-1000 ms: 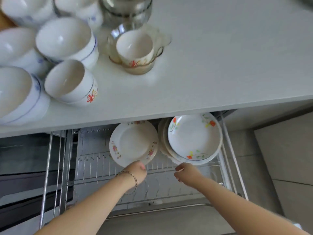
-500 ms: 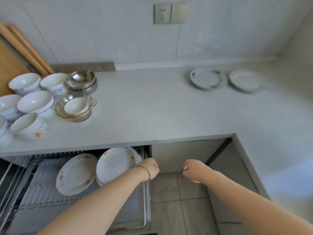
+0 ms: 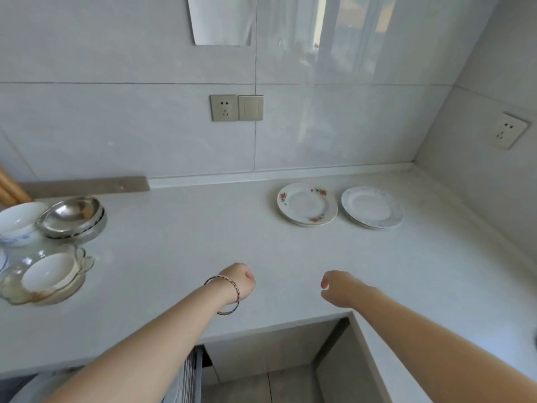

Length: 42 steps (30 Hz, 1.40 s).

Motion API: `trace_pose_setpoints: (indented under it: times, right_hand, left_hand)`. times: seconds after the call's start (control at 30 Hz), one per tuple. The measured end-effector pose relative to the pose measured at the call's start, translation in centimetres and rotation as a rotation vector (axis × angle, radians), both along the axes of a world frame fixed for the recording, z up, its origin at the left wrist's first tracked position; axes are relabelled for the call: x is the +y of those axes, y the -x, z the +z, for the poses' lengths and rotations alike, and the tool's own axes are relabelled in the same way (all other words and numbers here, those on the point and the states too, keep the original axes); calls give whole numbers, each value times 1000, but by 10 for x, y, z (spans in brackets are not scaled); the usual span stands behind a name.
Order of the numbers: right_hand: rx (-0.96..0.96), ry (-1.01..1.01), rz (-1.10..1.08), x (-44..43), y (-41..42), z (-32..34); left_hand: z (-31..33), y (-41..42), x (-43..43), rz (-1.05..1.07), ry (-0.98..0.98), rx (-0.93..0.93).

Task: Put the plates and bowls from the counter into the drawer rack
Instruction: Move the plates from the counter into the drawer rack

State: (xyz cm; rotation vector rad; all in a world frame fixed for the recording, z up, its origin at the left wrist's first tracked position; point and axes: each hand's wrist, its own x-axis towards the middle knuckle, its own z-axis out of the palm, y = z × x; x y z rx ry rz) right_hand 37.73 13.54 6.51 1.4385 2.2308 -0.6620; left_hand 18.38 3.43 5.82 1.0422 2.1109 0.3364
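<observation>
Above the surface (image 3: 203, 242), near its front edge, the left hand (image 3: 239, 282) and right hand (image 3: 338, 287) hover clenched, empty. Floral plates (image 3: 307, 203) and grey-patterned plates (image 3: 372, 207) lie toward the back right corner.

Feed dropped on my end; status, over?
Left hand, right hand empty, fingers curled, over counter. Floral plates and grey-patterned plates untouched near back wall. Nothing between hands and plates.
</observation>
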Motion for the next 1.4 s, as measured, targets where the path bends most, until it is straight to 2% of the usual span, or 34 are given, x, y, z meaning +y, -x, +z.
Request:
trace_pose_setpoints:
  times: [0.37,0.57,0.8,0.97,1.2,1.3,1.4]
  right_hand:
    - [26,-52,-113,193,37,-30]
    - [165,-76,-245,320,70,-68]
    - [130,2,-240,421,100,-120]
    - [122,-30,-395,441,114,-147]
    - [192,55,-467,417,104,-140]
    - [233,133,-465,376,100,-124]
    - [264,185,-366,325,103,-105]
  left_hand:
    - [-17,29,151,216,-12,-210]
    - [-57,38,262,445,57,-356]
    - [-120,36,354,792,99,-565]
    - [-147,33,377,1022,-70,-656]
    - [-140,45,351,934,16,-542]
    - [-123,47,305,902,13,-483]
    - [-103,49,243,863,9,-415]
